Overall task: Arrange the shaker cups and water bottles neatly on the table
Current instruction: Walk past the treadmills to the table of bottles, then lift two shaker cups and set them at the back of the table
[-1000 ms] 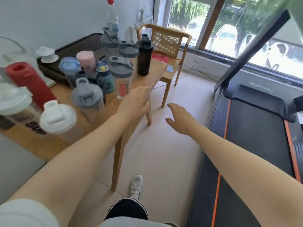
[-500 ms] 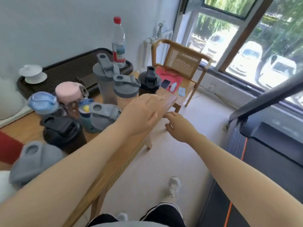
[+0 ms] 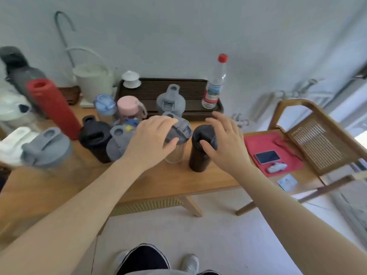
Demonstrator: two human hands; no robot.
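Standing near the tabletop (image 3: pixel 168 181), the person cups their left hand (image 3: pixel 151 139) over the grey-lidded clear shaker (image 3: pixel 177 135), fingers curled round its lid; the right hand (image 3: pixel 224 139) spreads loosely against the black bottle (image 3: pixel 200 153) just right of it.

The left hand (image 3: pixel 151 141) covers most of the grey lid (image 3: pixel 181 132) of the clear shaker (image 3: pixel 174 153). At nine o'clock, a white-lidded cup (image 3: pixel 12 143) runs off the edge, blurred. The water bottle (image 3: pixel 215 84) label at one o'clock is unreadable.
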